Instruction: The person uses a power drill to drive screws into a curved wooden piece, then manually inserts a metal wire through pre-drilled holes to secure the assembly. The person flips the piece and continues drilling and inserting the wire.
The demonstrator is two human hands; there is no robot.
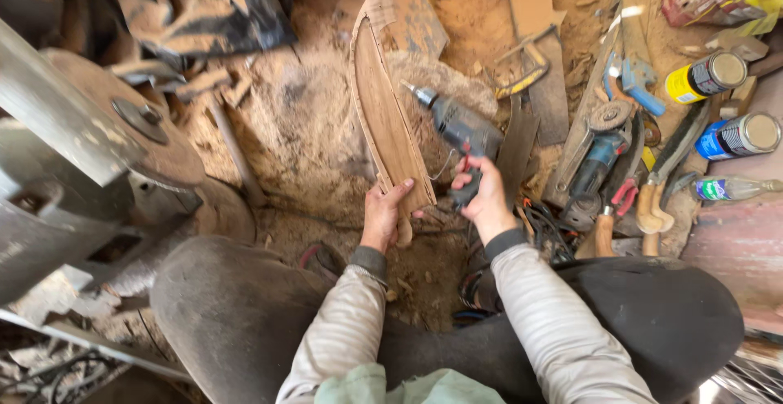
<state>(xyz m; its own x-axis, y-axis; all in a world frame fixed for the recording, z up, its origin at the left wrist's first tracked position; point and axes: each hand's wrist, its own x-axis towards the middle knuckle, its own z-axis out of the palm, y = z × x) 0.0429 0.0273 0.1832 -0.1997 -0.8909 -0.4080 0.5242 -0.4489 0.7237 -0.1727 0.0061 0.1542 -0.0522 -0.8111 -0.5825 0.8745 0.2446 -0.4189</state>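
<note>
Pale ribbed sleeves, dark trousers

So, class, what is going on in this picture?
A person sits on a sawdust-covered floor. The left hand grips the lower end of a long curved wooden piece, held upright on the ground. The right hand holds an electric drill, its bit pointing at the wood but apart from it. Hand tools and spray cans lie to the right.
</note>
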